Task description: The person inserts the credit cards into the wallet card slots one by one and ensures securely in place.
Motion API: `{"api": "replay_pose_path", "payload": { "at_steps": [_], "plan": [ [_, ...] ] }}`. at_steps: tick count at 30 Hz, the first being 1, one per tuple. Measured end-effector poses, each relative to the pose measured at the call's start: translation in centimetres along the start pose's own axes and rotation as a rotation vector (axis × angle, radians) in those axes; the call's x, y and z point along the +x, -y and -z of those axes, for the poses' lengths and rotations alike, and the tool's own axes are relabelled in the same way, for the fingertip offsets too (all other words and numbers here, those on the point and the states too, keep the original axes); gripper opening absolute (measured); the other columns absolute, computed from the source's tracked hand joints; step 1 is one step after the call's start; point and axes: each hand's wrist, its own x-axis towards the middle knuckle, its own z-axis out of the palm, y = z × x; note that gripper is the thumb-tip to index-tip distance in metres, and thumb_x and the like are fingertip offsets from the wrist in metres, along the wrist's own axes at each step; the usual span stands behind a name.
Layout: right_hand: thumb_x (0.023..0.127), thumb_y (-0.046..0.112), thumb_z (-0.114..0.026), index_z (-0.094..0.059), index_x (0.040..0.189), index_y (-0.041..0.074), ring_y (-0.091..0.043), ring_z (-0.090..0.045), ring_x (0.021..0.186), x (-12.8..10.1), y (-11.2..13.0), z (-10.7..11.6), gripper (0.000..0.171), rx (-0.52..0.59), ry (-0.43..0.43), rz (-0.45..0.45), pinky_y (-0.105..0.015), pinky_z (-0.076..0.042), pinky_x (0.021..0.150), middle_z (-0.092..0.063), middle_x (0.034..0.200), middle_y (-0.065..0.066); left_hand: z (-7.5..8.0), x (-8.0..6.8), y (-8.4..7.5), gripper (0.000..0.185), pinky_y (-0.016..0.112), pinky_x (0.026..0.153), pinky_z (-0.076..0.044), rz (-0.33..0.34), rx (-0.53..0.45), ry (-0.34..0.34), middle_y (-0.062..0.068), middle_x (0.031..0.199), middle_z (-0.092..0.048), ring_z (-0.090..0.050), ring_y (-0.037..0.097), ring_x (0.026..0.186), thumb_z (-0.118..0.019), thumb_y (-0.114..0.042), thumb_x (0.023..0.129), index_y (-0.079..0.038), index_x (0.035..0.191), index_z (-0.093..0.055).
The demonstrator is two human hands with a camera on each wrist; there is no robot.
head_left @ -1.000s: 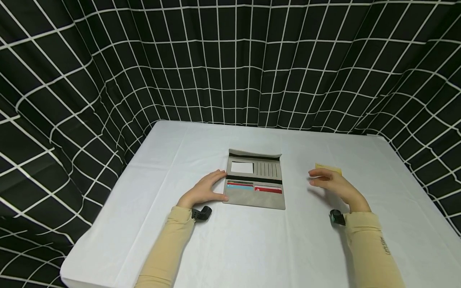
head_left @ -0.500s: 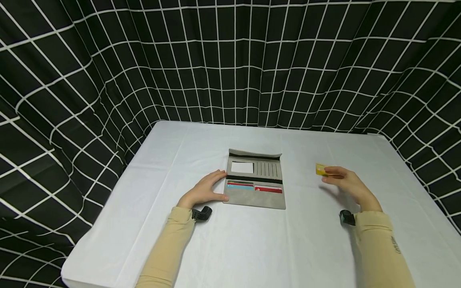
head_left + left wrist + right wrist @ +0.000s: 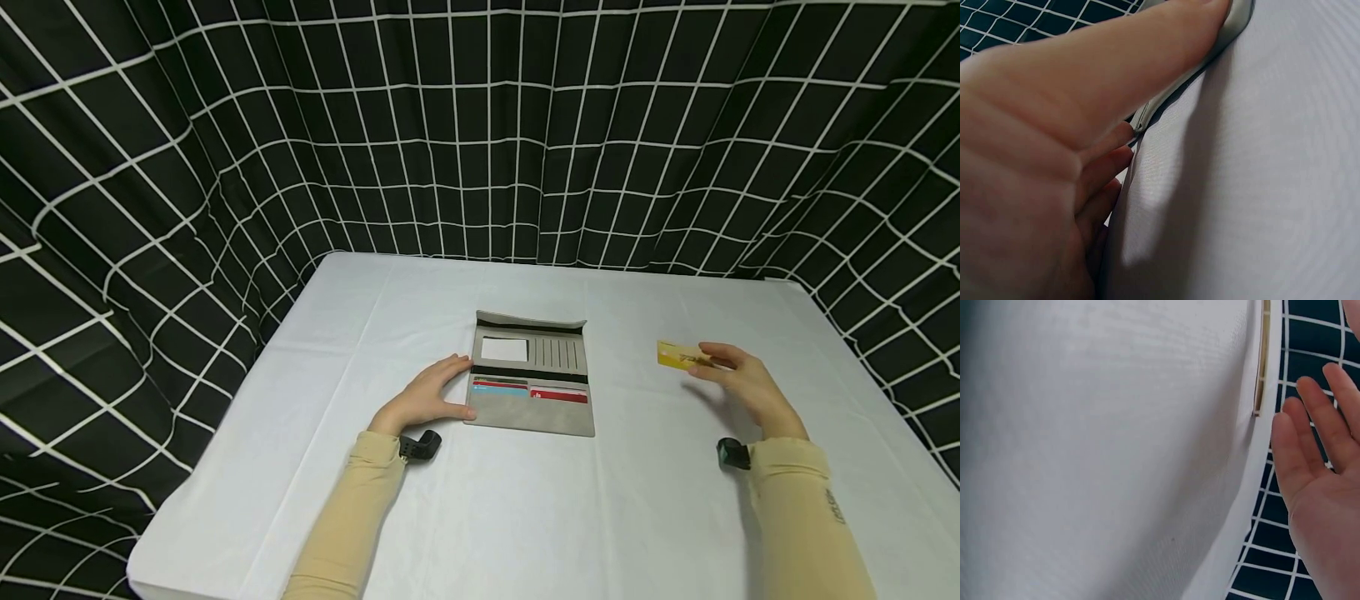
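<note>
A grey wallet [image 3: 529, 422] lies unfolded on the white table, with several cards in its slots. Among them are a light blue card [image 3: 500, 390] and a red card [image 3: 558, 397]. My left hand [image 3: 423, 393] rests at the wallet's left side, thumb on the near corner and fingers spread along the edge. To the right, a yellow card [image 3: 677, 355] lies on the cloth. My right hand [image 3: 748, 390] is just right of that card, partly overlapping it in the head view. In the right wrist view its fingers [image 3: 1319, 419] are extended and apart from the card's edge.
The white-clothed table [image 3: 315, 350] carries the wallet and the yellow card. A black curtain with white grid lines [image 3: 510, 133] surrounds its back and sides. A white insert [image 3: 504, 349] shows in the wallet's upper panel.
My right hand has drawn back to the right, uncovering more of the yellow card, which stays in place. The left hand and wallet have not moved.
</note>
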Motion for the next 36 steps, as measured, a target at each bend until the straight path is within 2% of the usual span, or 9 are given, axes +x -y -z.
{"api": "replay_pose_path", "payload": {
  "at_steps": [7,23,27,30,36],
  "plan": [
    [0.086,0.039,-0.065,-0.018,0.145,-0.003,-0.050,-0.013,0.129,0.1,-0.3,0.4,0.087,0.014,0.001,-0.023,-0.066,-0.011,0.099,-0.016,0.145,-0.033,-0.1,0.0,0.0,0.090,0.045,0.108,-0.016,0.004,0.006,-0.003,-0.001,0.150,-0.025,-0.015,0.017,0.137,-0.072,-0.054,0.072,-0.018,0.145,-0.034],
    [0.085,0.041,-0.065,-0.014,0.144,-0.008,-0.045,-0.018,0.127,0.8,-1.5,0.7,0.092,0.008,0.003,-0.085,-0.060,-0.014,0.102,-0.019,0.144,-0.031,-0.1,0.0,0.0,0.090,0.045,0.108,-0.016,-0.009,0.011,-0.009,0.000,0.150,-0.026,-0.016,0.017,0.137,-0.072,-0.053,0.072,-0.016,0.145,-0.034],
    [0.085,0.042,-0.065,-0.019,0.142,-0.011,-0.038,-0.028,0.116,1.1,-1.9,0.5,0.091,-0.032,-0.025,-0.085,-0.055,-0.023,0.098,-0.028,0.136,-0.030,0.0,-0.1,-0.1,0.090,0.046,0.108,-0.017,-0.004,-0.001,-0.007,0.000,0.150,-0.026,-0.016,0.018,0.137,-0.073,-0.052,0.072,-0.016,0.145,-0.034],
    [0.084,0.043,-0.065,-0.020,0.141,-0.012,-0.035,-0.030,0.107,1.3,-2.1,0.5,0.091,-0.053,-0.035,-0.086,-0.052,-0.026,0.092,-0.033,0.126,-0.026,0.0,-0.1,-0.1,0.090,0.046,0.108,-0.017,0.001,-0.004,-0.009,0.000,0.150,-0.026,-0.017,0.018,0.137,-0.073,-0.052,0.072,-0.017,0.144,-0.034],
    [0.085,0.043,-0.064,-0.016,0.141,-0.012,-0.037,-0.029,0.106,1.5,-1.9,0.5,0.092,-0.071,-0.022,-0.106,-0.052,-0.026,0.090,-0.034,0.118,-0.025,0.0,-0.1,0.0,0.090,0.045,0.108,-0.017,0.000,0.004,-0.008,0.000,0.150,-0.026,-0.017,0.018,0.137,-0.073,-0.053,0.071,-0.017,0.145,-0.034]
  ]
}}
